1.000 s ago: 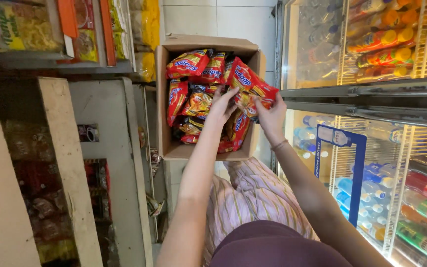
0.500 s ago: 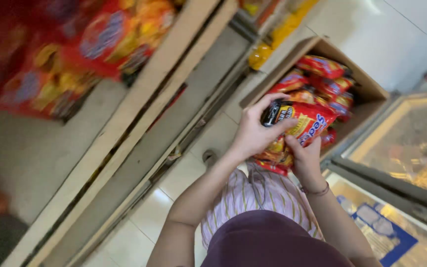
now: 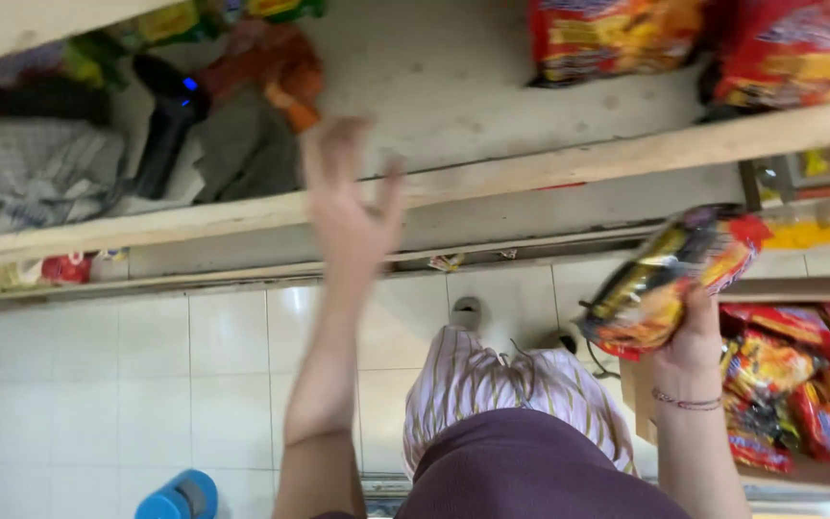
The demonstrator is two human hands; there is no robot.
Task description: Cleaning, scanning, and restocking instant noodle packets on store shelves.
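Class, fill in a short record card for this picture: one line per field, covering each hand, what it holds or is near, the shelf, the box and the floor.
left hand: left hand raised, fingers spread, empty, in front of the wooden shelf
right hand: right hand grips a bunch of snack packets, red and yellow
shelf contents: red snack packs, a dark bottle-like object, folded cloth
box: cardboard box at right, holding more red packets
floor: white tiled floor; blue round object at the bottom edge
image quality: blurred by motion
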